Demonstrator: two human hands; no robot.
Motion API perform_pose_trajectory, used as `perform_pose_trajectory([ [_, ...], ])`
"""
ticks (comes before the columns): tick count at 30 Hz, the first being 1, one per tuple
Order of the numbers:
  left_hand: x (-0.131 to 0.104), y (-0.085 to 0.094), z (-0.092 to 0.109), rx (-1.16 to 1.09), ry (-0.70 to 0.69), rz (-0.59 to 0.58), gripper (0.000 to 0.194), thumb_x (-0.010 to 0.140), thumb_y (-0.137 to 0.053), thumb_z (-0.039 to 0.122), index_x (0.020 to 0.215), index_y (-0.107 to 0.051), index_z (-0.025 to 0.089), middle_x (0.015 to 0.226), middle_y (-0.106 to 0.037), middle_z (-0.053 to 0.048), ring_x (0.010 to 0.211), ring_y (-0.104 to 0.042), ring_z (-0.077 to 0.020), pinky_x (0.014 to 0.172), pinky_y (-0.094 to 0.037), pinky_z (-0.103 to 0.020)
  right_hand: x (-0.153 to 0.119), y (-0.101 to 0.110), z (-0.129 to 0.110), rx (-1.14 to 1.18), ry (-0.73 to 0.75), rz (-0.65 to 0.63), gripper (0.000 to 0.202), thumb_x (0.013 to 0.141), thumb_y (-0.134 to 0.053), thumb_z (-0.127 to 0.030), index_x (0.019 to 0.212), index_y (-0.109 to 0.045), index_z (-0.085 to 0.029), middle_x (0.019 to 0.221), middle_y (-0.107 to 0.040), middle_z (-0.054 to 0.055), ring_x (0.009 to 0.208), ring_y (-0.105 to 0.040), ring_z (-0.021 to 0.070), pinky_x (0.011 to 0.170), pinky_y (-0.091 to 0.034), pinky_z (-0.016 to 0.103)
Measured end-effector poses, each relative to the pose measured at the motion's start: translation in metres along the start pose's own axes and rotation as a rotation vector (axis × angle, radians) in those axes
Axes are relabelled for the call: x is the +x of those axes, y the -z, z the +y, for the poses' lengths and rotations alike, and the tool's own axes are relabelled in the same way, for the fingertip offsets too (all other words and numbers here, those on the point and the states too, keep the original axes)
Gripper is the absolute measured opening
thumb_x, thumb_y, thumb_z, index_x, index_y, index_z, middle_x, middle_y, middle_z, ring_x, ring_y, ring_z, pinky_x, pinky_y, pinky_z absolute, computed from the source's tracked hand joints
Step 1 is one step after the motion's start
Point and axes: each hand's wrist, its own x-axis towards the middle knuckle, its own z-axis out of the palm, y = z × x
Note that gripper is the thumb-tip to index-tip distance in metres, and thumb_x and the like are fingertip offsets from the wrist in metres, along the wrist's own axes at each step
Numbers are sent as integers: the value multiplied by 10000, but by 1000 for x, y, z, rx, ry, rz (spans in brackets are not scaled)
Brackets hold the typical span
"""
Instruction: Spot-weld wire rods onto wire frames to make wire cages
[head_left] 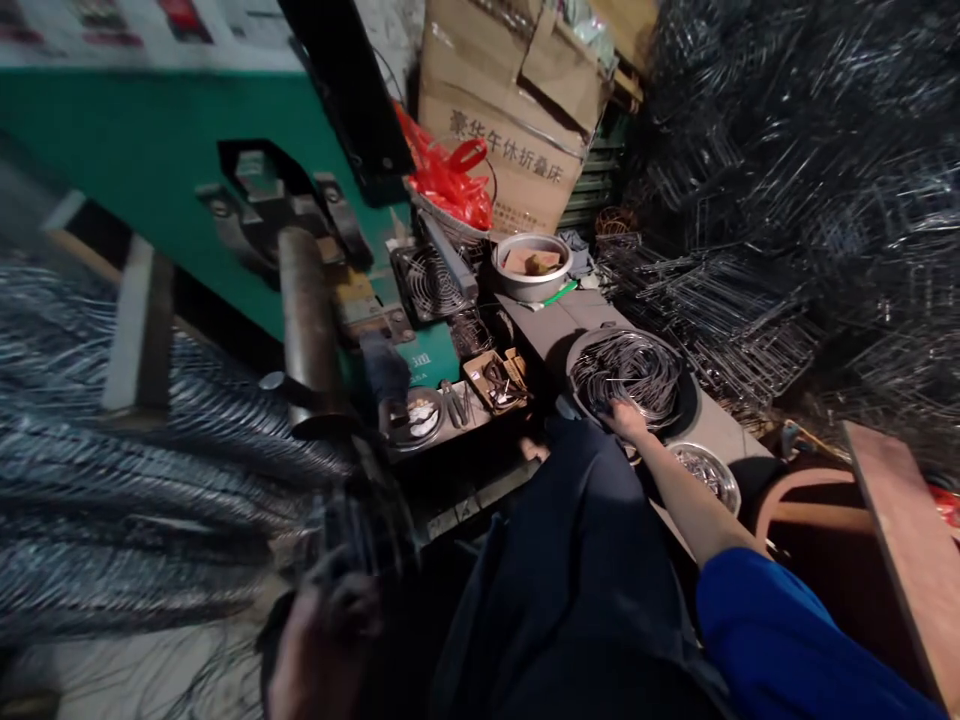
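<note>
My right hand [627,421] reaches into a round basin [691,405] at its near side. Its fingers are closed at the edge of a tangled heap of dark bent wires [630,372], and the fingertips are partly hidden. At the lower left, my left hand [330,615] is smeared by motion, its fingers curled around the lower end of a dark wire piece [356,520]. That piece is also blurred, so its exact shape is unclear. It is below the metal post [307,300] of a green machine [180,130].
A bowl of small metal pieces [705,475] stands beside the basin. Behind are a metal bowl [532,268], a small parts box [496,382] and a cardboard carton [510,110]. Wire racks [750,310] pile up at right; stacked wirework [150,480] fills the left. A board [904,540] leans at lower right.
</note>
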Motion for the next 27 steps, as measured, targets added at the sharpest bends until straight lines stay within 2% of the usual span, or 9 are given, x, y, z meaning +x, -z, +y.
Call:
perform_pose_trajectory([
  [3, -15, -10, -31, 70, 131, -192, 606, 613, -825, 504, 1102, -633, 202, 607, -595, 28, 454, -487, -102, 396, -401, -201, 4, -1, -12, 36, 18, 10, 354, 949, -602, -318, 1259, -578, -149, 1337, -565, 169, 1167, -587, 255, 942, -448, 298],
  [5, -25, -16, -49, 89, 176, -236, 647, 642, -789, 553, 1167, -607, 223, 593, -572, 44, 444, -479, -94, 401, -388, -189, 8, 2, -21, 61, 18, 21, 293, 956, -579, -288, 1214, -599, -151, 1314, -580, 162, 1158, -592, 250, 944, -446, 290],
  [7, -31, -18, -59, 101, 188, -217, 640, 694, -736, 598, 1202, -600, 233, 609, -565, 43, 467, -489, -95, 426, -401, -191, 12, 8, -30, 91, 2, 42, 260, 959, -555, -266, 1182, -610, -144, 1279, -601, 163, 1138, -603, 254, 939, -449, 295],
  [11, -27, -11, -59, 171, 159, -199, 713, 646, -779, 597, 1252, -591, 272, 655, -592, 31, 535, -546, -129, 496, -470, -229, 11, 23, -43, 177, -28, 107, 245, 972, -514, -305, 1143, -623, -167, 1262, -617, 143, 1117, -609, 266, 925, -454, 318],
  [16, -13, 0, -63, 232, 136, -276, 777, 598, -843, 534, 1269, -564, 260, 693, -607, 38, 626, -602, -138, 608, -516, -237, -5, 42, -51, 326, -42, 164, 140, 893, -606, -275, 976, -641, -168, 1108, -674, 131, 1032, -629, 267, 895, -454, 322],
  [20, -7, 6, -65, 330, 24, -319, 752, 629, -823, 541, 1258, -571, 216, 713, -644, 5, 636, -616, -154, 575, -501, -225, -25, 80, -53, 481, -34, 319, 257, 975, -436, -363, 996, -585, -155, 978, -662, 151, 938, -620, 278, 836, -476, 371],
  [22, -3, 10, -60, 328, -20, -293, 718, 628, -822, 540, 1223, -578, 220, 712, -656, 6, 629, -612, -146, 572, -500, -212, -43, 107, -56, 649, 54, 403, 317, 1006, -346, -429, 1055, -535, -180, 945, -648, 116, 876, -608, 252, 802, -493, 369],
  [24, 3, 13, -53, 297, -24, -252, 706, 607, -837, 527, 1189, -577, 222, 683, -648, 20, 603, -607, -138, 566, -501, -207, -66, 133, -67, 1006, 248, 409, 316, 998, -387, -500, 1108, -492, -223, 922, -631, 63, 791, -595, 211, 759, -508, 347],
  [27, 12, 15, -44, 230, -41, -235, 749, 587, -862, 470, 1217, -547, 218, 638, -621, 44, 562, -589, -123, 559, -503, -208, -98, 160, -97, 1489, 510, 222, 447, 867, -670, -534, 1179, -498, -263, 835, -571, -3, 677, -542, 163, 646, -489, 289],
])
